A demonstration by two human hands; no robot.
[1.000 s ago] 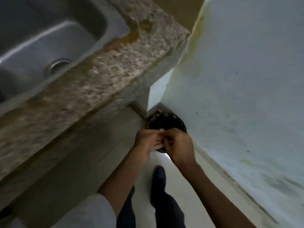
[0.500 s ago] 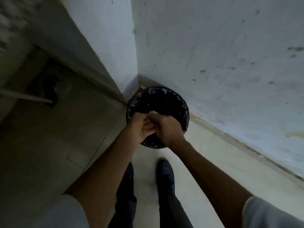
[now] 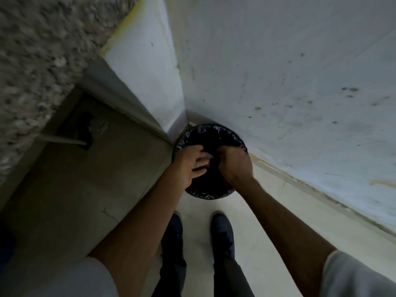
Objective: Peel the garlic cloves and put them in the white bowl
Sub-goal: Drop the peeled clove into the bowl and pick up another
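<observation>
Your left hand point(image 3: 189, 166) curls its fingers over the black-lined bin point(image 3: 214, 195), pinching a small pale garlic piece point(image 3: 209, 156) at its fingertips. Just right of it, your right hand point(image 3: 234, 165) is curled, back up; its hold is hidden.

Pale short sleeves point(image 3: 85, 279); dark trousers point(image 3: 171, 264); dark shoes point(image 3: 221, 228).

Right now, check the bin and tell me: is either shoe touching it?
No: the left shoe and the right shoe stand short of the bin, with bare floor showing between.
</observation>
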